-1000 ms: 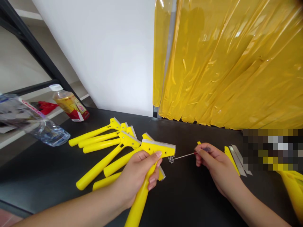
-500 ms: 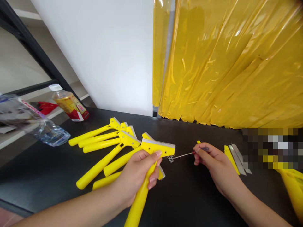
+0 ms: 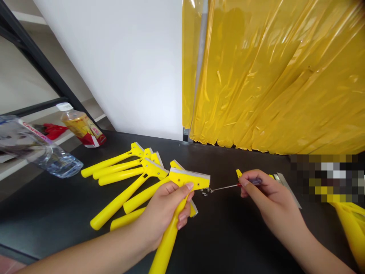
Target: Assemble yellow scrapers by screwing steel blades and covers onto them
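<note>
A yellow scraper [image 3: 168, 243] with a metal blade along its head is gripped in my left hand [image 3: 168, 213], thumb pressed on the head below two dark screw holes. My right hand [image 3: 262, 194] is closed around a screwdriver [image 3: 228, 187] with a thin shaft and a dark handle. Its tip reaches left to a few small screws [image 3: 204, 193] lying beside the scraper head; whether a screw clings to the tip is hard to see. More yellow scrapers [image 3: 118, 201] lie in a row to the left of and behind my left hand.
Loose metal blades [image 3: 288, 186] lie right of my right hand, partly hidden by it. A clear plastic bottle [image 3: 54, 156] and a juice bottle [image 3: 85, 127] stand at the left. Yellow plastic sheeting [image 3: 273, 83] hangs behind the black table [image 3: 228, 236].
My right hand has moved slightly right with the screwdriver, now covering more of the blades. The little screws are more spread apart. My left hand holds the scraper nearly still.
</note>
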Tool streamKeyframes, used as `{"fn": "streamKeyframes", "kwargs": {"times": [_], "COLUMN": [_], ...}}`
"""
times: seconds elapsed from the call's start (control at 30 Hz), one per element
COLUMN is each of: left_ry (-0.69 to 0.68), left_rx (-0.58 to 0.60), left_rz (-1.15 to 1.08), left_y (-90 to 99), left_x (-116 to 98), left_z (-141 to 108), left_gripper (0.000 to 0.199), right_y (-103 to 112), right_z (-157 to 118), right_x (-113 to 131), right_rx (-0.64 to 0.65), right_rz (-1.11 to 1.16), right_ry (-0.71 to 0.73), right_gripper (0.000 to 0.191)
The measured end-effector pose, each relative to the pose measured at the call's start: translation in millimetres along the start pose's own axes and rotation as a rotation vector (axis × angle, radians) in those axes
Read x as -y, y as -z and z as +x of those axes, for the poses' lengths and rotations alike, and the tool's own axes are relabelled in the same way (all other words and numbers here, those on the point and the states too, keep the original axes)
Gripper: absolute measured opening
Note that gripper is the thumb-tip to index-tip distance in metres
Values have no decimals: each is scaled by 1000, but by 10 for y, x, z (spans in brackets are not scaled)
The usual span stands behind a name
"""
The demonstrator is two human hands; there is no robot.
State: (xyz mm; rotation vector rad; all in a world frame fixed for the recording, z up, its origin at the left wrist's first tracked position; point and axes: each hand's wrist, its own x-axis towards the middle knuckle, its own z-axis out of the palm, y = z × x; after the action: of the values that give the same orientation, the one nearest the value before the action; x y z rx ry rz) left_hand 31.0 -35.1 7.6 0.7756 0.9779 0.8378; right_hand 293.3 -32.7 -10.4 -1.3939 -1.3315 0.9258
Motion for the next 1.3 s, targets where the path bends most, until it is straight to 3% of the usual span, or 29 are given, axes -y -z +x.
{"fn": "streamKeyframes", "kwargs": {"times": [0.13,0.47,1.3], "left_ry": [-10,-4,-3], "left_rx": [-8,-1,8], "left_rz": [5,2,18], "left_y": [-4,-6,2], "left_x": [6,0,11], "left_z": [0,-10,2], "left_gripper": [37,38,38], "right_y": [47,91,60], "right_z": [-55,-44,-79], "right_x": [63,89,116], "right_rx": [-24,-47,11], "right_rz": [-175,-357,-527], "right_ry": [74,107,260], "right_gripper": [18,17,11]}}
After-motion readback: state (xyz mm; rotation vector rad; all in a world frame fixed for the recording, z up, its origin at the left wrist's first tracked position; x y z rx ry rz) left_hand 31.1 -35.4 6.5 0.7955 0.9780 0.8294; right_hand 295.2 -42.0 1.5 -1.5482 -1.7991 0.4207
